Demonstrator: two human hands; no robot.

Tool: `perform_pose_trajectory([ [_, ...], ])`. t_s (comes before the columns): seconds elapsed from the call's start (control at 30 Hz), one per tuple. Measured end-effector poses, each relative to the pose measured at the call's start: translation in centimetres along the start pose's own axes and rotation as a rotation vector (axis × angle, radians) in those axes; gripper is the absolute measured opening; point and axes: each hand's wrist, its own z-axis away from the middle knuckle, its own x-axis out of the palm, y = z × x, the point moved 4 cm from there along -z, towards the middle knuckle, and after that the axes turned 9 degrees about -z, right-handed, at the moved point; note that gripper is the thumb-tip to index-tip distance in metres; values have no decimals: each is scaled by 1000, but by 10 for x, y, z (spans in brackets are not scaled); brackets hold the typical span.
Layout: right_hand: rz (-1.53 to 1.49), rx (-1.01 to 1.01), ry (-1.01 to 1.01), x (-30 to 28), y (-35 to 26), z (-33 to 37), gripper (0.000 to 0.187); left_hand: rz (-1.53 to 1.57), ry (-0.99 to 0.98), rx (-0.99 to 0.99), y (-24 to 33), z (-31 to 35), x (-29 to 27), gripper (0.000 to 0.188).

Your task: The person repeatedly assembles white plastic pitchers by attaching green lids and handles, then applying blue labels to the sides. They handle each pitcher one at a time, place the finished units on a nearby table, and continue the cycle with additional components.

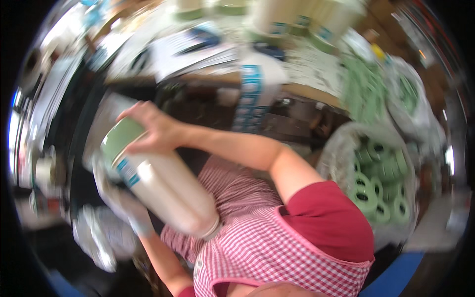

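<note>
A large cream flask (168, 190) with a pale green end section and a blue label lies slantwise in front of me. Its green end points up and left, and its other end reaches my apron at the lap. My right hand (156, 129) is closed over the green end, thumb on the near side and fingers over the far side. Along the flask's lower left side is my left hand (111, 190) in a white glove, close against it. Its fingers are hidden and blurred, so their grip does not show.
Several similar flasks (277, 20) stand on the worktable (314, 74) ahead. A strip of blue labels (252, 89) hangs over its edge near papers (170, 54). To the right is a plastic bag (341, 143) of green ring-shaped parts (381, 178). Clear plastic (99, 237) lies at lower left.
</note>
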Motion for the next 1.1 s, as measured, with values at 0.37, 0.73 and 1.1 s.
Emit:
perform_pose_trajectory([
  [0.37, 620, 221, 470, -319, -87, 131, 36, -583, -942, 583, 52, 99, 6, 45],
  [0.73, 1431, 986, 767, -700, -147, 344, 58, 94, -406, -536, 37, 21, -56, 46],
  [1.1, 376, 512, 1027, -688, -220, 387, 35, -308, -377, -498, -33, 2, -88, 44],
])
